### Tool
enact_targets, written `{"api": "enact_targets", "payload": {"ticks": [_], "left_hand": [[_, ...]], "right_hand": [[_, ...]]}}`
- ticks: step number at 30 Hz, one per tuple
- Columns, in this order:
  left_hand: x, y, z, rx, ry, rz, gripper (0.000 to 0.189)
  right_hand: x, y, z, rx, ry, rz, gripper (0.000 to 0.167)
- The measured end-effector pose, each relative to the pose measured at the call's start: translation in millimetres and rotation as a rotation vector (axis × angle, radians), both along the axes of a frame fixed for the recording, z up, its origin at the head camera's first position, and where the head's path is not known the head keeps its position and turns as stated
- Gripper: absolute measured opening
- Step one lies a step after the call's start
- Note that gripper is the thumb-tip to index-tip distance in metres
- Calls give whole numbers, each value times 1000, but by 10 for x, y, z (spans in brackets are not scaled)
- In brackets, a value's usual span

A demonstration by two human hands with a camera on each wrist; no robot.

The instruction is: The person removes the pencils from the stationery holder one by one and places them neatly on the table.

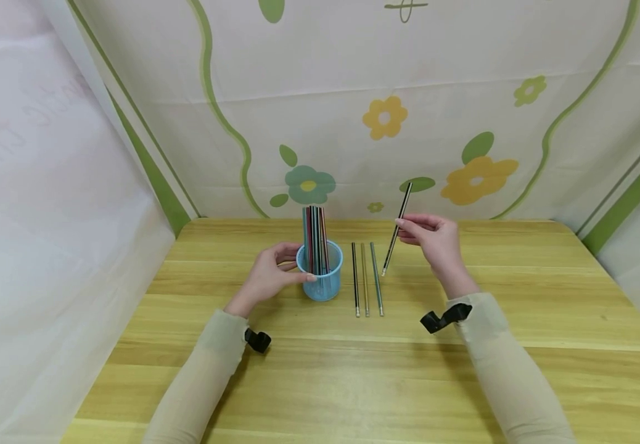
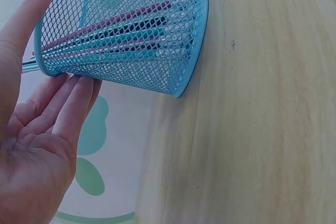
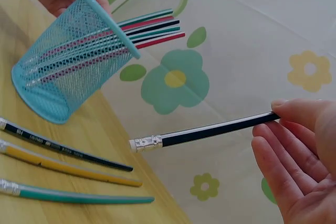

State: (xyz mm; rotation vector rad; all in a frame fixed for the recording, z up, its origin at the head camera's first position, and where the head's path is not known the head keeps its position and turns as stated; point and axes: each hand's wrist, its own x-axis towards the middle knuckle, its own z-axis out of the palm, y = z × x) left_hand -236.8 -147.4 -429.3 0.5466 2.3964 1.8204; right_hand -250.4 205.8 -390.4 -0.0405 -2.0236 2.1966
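Note:
A blue mesh pencil cup [image 1: 322, 288] stands upright on the table, with several pencils [image 1: 315, 240] in it, their eraser ends down in the right wrist view. My left hand [image 1: 270, 271] holds the cup by its rim, thumb at the near side and fingers behind. Between thumb and fingers, my right hand [image 1: 433, 240] pinches a black pencil [image 3: 220, 128], tilted with its white eraser end low. Left of that pencil, a black pencil [image 1: 356, 277], a yellow pencil [image 1: 364, 277] and a teal pencil [image 1: 377, 277] lie side by side on the table, erasers toward me.
The wooden table [image 1: 331, 382] reaches back to a white cloth wall [image 1: 320, 123] printed with flowers and leaves. More white cloth [image 1: 48, 216] hangs along the left side. Black straps [image 1: 446, 317] with small cameras sit on both wrists.

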Motion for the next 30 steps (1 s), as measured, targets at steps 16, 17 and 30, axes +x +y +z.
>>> {"api": "enact_targets", "payload": {"ticks": [16,17,30], "left_hand": [[-5,1,3,-2,0,0,63],[-6,1,2,-4,-2,0,63],[-10,4,-3,-4,-1,-1,63]], "right_hand": [[44,137,-257,151,-78,71,44],[51,140,-272,159,-83,77,45],[77,164,-475,208,-187,151,40]]}}
